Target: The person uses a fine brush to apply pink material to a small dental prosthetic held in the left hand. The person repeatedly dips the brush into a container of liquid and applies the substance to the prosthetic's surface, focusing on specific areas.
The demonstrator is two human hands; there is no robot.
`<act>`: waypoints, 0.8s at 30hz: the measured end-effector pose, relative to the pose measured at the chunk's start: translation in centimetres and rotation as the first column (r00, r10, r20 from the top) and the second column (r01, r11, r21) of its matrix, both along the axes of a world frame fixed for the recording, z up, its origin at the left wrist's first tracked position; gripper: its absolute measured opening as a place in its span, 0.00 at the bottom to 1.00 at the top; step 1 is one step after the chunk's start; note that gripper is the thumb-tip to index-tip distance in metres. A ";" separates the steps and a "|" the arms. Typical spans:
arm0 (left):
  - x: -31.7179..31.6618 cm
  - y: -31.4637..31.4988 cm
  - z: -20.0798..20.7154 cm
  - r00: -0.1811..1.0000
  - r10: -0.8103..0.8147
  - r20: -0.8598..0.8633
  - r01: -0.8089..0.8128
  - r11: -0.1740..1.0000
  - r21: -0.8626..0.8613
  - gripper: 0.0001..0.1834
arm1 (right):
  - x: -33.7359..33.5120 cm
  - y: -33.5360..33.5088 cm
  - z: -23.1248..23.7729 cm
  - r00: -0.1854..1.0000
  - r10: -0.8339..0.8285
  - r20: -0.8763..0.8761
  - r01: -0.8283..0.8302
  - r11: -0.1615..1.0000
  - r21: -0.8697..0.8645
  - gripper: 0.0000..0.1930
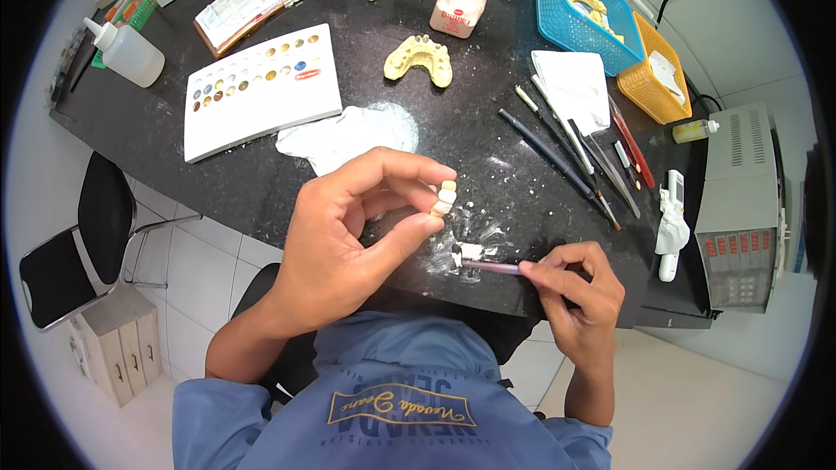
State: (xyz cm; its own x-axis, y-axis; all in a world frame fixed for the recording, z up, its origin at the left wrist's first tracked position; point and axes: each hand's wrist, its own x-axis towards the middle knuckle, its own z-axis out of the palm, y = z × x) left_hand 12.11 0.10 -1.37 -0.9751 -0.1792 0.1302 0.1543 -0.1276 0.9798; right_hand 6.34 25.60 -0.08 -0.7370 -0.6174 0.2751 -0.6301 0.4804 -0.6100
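My left hand (335, 226) is raised over the near edge of the dark table, with a small dental bridge (444, 198) pinched between thumb and fingertips. Its teeth are cream and white. In my right hand (582, 292) is a slim, greyish-purple spatula-like tool (495, 267), held near its right end and pointing left. The tool's far end reaches a small lump of white paste or powder (471, 251) on the tabletop, where white smears spread around it. Farther off stands a yellowish dental cast (420, 61), shaped like an arch.
A white palette board (261, 104) with coloured dots lies left, beside a crumpled white cloth (335, 139). At right are several brushes and tools (557, 161), a blue basket (557, 22), a yellow basket (643, 83) and a grey machine (740, 209). A powder jar (460, 9) stands at the back.
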 end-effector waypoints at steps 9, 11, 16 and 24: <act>0.0 0.0 0.2 1.000 -0.019 0.019 0.019 0.999 0.026 0.16 | 0.3 -0.8 0.2 0.999 -0.027 -0.019 0.027 1.000 0.008 0.20; 0.0 -0.1 0.2 1.000 -0.025 0.020 0.024 1.000 0.014 0.16 | 0.2 -1.0 0.1 1.000 -0.021 -0.012 0.021 1.000 0.001 0.20; 0.0 -0.1 0.3 0.999 -0.036 0.026 0.035 0.999 0.040 0.16 | -0.1 -0.9 0.3 0.999 -0.029 -0.023 0.029 1.000 0.009 0.20; 0.1 -0.5 0.3 0.995 -0.093 0.044 0.089 0.992 0.091 0.14 | -3.5 -1.6 5.9 0.975 -0.086 -0.206 0.070 0.994 -0.081 0.15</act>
State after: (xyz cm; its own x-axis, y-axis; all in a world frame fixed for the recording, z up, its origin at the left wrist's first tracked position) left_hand 12.19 -0.43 -1.03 -0.9927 -0.0982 0.0700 0.0907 -0.2260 0.9699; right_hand 2.84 24.00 5.81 -0.7033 -0.5329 0.4706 -0.7100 0.4920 -0.5038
